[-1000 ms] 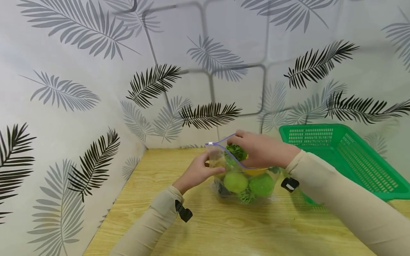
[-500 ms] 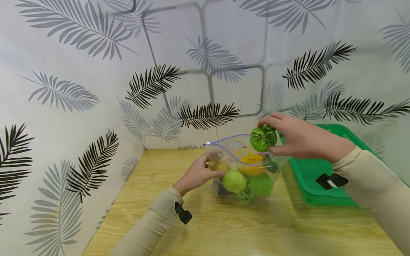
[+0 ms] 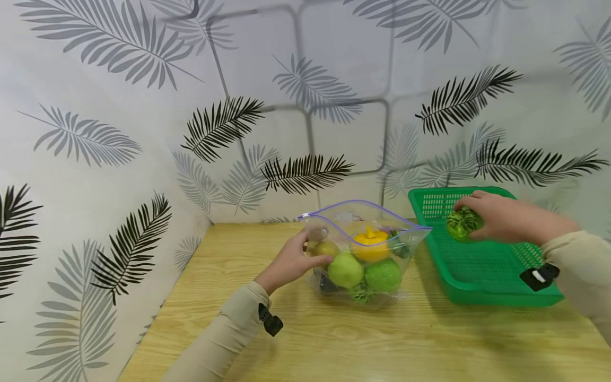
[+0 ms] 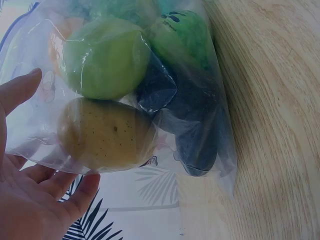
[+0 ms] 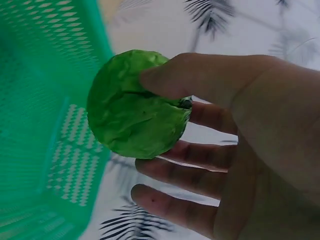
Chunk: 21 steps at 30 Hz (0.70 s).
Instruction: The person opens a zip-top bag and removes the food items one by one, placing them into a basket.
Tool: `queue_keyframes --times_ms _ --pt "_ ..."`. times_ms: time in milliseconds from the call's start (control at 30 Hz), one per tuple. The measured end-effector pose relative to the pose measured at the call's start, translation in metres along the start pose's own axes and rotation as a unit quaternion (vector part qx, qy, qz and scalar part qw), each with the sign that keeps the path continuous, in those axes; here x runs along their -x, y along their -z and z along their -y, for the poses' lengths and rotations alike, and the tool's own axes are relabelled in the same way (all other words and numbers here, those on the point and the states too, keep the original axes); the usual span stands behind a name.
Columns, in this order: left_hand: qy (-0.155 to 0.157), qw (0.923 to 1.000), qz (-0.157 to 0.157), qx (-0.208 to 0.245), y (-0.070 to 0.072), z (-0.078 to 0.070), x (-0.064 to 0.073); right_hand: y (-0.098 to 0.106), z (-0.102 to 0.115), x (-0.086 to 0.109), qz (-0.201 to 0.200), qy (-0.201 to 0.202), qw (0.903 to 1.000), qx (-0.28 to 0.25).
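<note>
In the head view my left hand (image 3: 292, 264) holds the left side of a clear zip bag (image 3: 336, 292), thumb in front and fingers behind. The bag stands upright with its purple-edged mouth spread apart. Inside are a yellow pumpkin-like piece (image 3: 371, 245), a green apple-like fruit (image 3: 346, 269), a speckled brown potato-like piece (image 4: 106, 134), a long dark vegetable (image 4: 197, 145) and other green pieces. My right hand (image 3: 508, 217) grips a round green vegetable (image 3: 462, 224), mottled dark on one side and smoother on the other (image 5: 135, 107), above the green basket (image 3: 496, 286).
The slotted plastic basket stands to the right of the bag on a wood-grain table (image 3: 315, 345). Behind both rises a pale feather-patterned wall covering (image 3: 334, 69). My right wrist carries a black strapped camera (image 3: 539, 277).
My right hand has lifted the round green vegetable out of the bag's mouth and carried it right, over the basket. My left hand stays at the bag's left side.
</note>
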<state>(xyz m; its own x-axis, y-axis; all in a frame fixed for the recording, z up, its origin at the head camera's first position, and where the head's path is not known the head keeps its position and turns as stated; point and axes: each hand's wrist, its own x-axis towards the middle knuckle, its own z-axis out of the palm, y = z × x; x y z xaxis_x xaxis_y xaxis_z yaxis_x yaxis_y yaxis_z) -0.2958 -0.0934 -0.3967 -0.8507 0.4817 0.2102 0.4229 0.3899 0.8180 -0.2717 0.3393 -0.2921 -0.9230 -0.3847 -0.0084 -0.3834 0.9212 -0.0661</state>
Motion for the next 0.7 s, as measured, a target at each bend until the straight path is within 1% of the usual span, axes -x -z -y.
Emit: queue_keyframes --times_ms 100,200,333,433,567,700 --pt "0.001 1.0 0.0 -0.005 -0.001 -0.001 0.0 -0.016 -0.018 0.001 0.039 -0.008 0.9992 -0.01" --pt "0.006 1.0 0.0 -0.005 -0.002 -0.002 0.001 -0.028 -0.032 0.0 0.076 -0.007 0.997 -0.012" --pt "0.015 0.9999 0.001 -0.005 -0.003 -0.003 0.002 -0.04 -0.044 -0.002 0.118 -0.003 0.9927 -0.025" --pt "0.015 0.9998 0.0 -0.009 -0.004 -0.003 0.002 -0.047 -0.05 -0.003 0.145 -0.008 0.9889 -0.031" --pt "0.013 0.9998 0.0 -0.013 -0.004 -0.003 0.001 -0.055 -0.054 -0.005 0.169 -0.008 0.9853 -0.025" --pt "0.015 0.9998 0.003 -0.012 -0.005 -0.002 0.001 -0.058 -0.055 -0.007 0.168 0.002 0.9854 -0.031"
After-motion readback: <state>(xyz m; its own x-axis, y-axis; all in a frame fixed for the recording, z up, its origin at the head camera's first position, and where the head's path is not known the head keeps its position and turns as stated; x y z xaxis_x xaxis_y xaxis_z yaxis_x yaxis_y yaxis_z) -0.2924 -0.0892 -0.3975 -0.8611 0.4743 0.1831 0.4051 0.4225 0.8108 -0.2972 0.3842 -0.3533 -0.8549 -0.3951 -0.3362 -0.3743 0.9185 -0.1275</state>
